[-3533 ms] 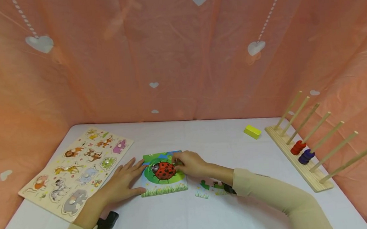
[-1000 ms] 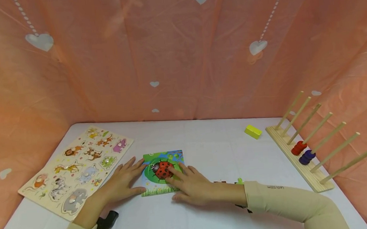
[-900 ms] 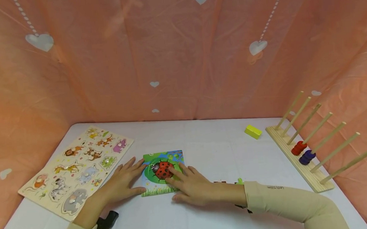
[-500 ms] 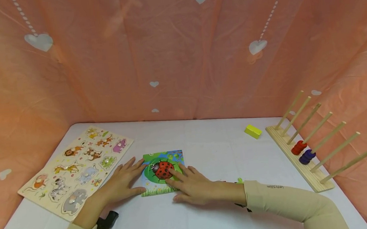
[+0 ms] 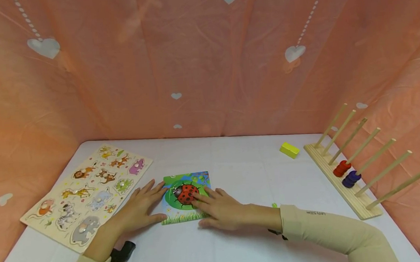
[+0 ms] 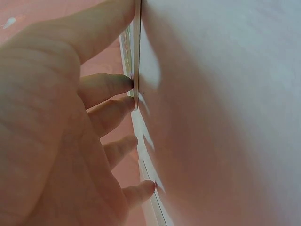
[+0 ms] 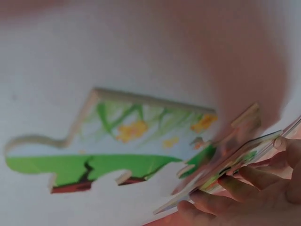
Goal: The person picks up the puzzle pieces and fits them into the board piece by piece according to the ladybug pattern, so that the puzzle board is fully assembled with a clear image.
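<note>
A square ladybug jigsaw puzzle (image 5: 181, 216) lies flat on the white table. My left hand (image 5: 139, 211) rests at its left side, fingers spread, fingertips and thumb right at the border. In the left wrist view those fingers meet the thin edge of the puzzle board (image 6: 137, 52). My right hand (image 5: 223, 212) lies over the lower right part with extended fingers, one fingertip on the ladybug's body. The right wrist view shows a loose jigsaw piece (image 7: 127, 136) with grass and yellow flowers, plus another beyond it. In the head view my right forearm mostly hides the loose pieces.
On the left lies a wooden animal peg puzzle (image 5: 99, 175), close to my left forearm. A yellow block (image 5: 289, 150) sits at the back right. Along the right side stands a wooden peg rack (image 5: 341, 178) with red and purple rings on two pegs.
My right hand earlier pinched at the puzzle's right edge; now its fingers lie extended lower on the board. The forearm has come over the loose pieces. My left hand has stayed put.
</note>
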{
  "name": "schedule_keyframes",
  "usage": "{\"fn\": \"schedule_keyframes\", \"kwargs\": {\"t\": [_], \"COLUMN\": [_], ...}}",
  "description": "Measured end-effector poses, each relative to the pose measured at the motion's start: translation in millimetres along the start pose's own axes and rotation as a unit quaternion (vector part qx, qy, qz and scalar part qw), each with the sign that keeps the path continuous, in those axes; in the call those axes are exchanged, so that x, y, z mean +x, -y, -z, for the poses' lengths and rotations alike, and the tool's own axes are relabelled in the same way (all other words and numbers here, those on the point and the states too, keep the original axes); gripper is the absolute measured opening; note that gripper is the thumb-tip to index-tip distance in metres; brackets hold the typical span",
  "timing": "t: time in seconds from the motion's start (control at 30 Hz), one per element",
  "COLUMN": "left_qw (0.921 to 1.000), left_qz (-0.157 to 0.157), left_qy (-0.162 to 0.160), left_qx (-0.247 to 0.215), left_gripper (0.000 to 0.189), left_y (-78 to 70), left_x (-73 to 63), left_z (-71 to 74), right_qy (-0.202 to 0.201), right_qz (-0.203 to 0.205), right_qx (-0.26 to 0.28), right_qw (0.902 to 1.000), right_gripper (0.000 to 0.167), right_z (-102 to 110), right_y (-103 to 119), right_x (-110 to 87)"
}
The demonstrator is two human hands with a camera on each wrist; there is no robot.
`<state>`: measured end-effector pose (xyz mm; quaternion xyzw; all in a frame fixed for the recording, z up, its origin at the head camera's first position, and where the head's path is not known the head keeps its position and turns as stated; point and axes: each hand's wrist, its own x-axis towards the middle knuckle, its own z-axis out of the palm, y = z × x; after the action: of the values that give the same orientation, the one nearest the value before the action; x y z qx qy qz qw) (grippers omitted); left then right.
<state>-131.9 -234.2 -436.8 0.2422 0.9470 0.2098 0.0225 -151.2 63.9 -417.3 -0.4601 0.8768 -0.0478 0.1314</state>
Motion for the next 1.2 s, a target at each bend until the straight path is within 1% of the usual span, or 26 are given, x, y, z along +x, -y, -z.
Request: {"fn": "schedule_keyframes", "kwargs": {"t": [0.13, 0.37, 0.57, 0.77, 0.9, 1.1, 1.2], "left_qw": [1.0, 1.0, 1.0, 1.0, 1.0, 1.0, 1.0], "left_qz": [0.001, -0.002, -0.004, -0.008, -0.008, -0.005, -0.004], "left_qy": [0.001, 0.002, 0.003, 0.0, 0.002, 0.006, 0.005], "left_qx": [-0.001, -0.002, -0.002, 0.0, 0.0, 0.001, 0.002], "left_gripper": [0.08, 0.081, 0.081, 0.08, 0.08, 0.08, 0.081], "left_y": [0.2, 0.0, -0.6, -2.1, -2.5, -1.9, -1.9], "left_x": [-0.2, -0.7, -0.9, -0.7, -0.2, -0.2, -0.1], "left_z": [0.1, 0.8, 1.2, 2.1, 2.3, 2.4, 2.3], "right_qy": [-0.008, -0.012, -0.029, -0.027, -0.028, -0.021, -0.017], "right_qz": [0.001, 0.001, -0.007, -0.024, -0.027, -0.023, -0.028], "right_qx": [-0.001, -0.009, 0.001, 0.016, 0.03, 0.016, 0.015], "right_qw": [1.0, 0.9999, 0.9996, 0.9992, 0.9988, 0.9994, 0.9993], "right_gripper": [0.063, 0.061, 0.052, 0.051, 0.05, 0.05, 0.05], "right_z": [3, 7, 14, 18, 19, 20, 20], "right_y": [1, 2, 0, 0, -1, 1, 2], "right_x": [1.7, 5.2, 11.3, 13.9, 14.2, 14.8, 14.8]}}
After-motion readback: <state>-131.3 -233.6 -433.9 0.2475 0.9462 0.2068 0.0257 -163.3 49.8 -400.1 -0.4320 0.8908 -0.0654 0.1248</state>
